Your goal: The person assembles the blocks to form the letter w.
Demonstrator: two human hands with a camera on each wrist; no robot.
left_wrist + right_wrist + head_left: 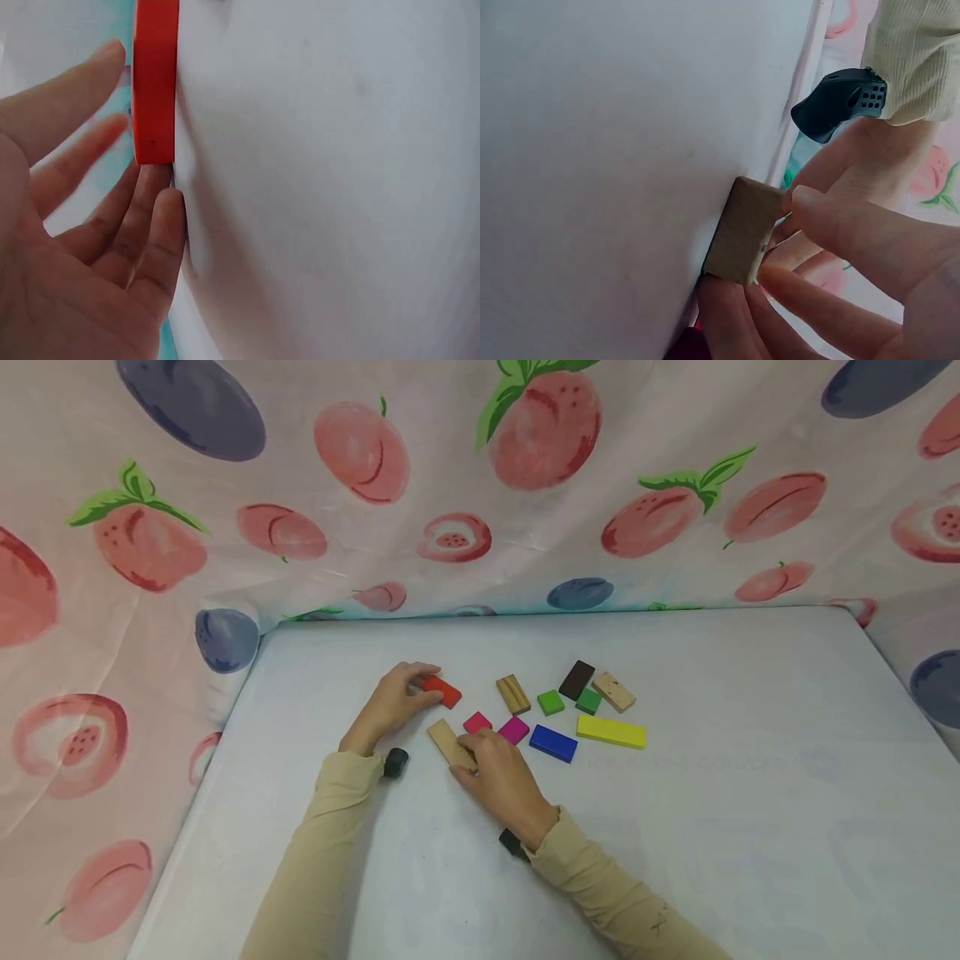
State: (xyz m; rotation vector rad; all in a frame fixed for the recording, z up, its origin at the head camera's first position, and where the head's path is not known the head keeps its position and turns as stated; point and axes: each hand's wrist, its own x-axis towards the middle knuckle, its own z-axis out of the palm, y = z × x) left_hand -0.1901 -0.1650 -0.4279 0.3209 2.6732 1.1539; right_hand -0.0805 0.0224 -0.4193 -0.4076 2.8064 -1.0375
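My left hand [390,700] is at the left end of a red block [444,692] that lies flat on the table. In the left wrist view, the thumb and index finger show a small gap from the near face of the red block [156,82], with other fingertips by its end. My right hand [506,777] holds the near end of a long plain wooden block [447,742], thumb on one side and fingers on the other. In the right wrist view, this wooden block [742,232] sits between thumb and fingers, close to the table.
Pink [477,722] and magenta [513,729] blocks lie beyond my right hand. Rightward lie a grooved wooden block [513,693], blue [553,743], yellow [611,732], two green [551,702], dark brown [577,680] and another wooden block [614,691]. A fruit-print curtain [450,468] hangs behind.
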